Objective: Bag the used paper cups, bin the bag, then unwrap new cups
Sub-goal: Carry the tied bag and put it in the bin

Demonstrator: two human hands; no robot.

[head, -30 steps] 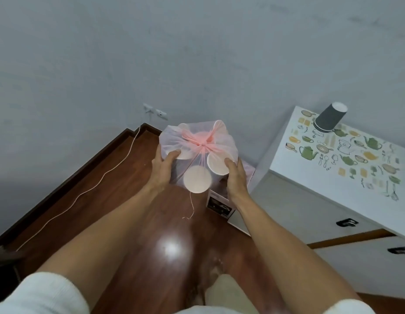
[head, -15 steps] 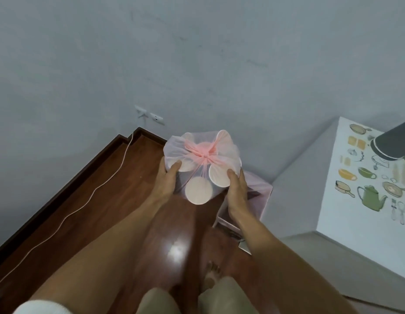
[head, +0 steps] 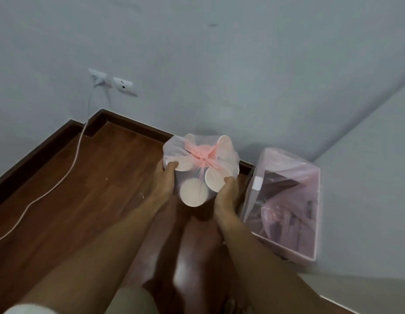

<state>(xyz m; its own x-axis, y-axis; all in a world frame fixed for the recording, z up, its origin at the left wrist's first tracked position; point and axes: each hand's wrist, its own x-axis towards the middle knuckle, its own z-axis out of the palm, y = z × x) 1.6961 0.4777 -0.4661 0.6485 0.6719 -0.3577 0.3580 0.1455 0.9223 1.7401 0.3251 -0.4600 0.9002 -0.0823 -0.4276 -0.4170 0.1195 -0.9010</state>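
Observation:
A thin pink plastic bag, tied in a knot at the top, holds several white paper cups that show through it. My left hand grips the bag's left side and my right hand grips its right side, holding it in the air above the wooden floor. Just to the right stands a rectangular bin lined with a pink bag, with crumpled rubbish inside. The bag of cups hangs left of the bin's rim, not over it.
A grey wall with two sockets and a white cable trailing across the floor lies to the left. A white cabinet side rises right of the bin. My feet are blurred at the bottom.
The view has swung left and down: the patterned table top and grey cup have left the frame, and the lined bin has come fully into view beside the bag. Both hands keep their grip.

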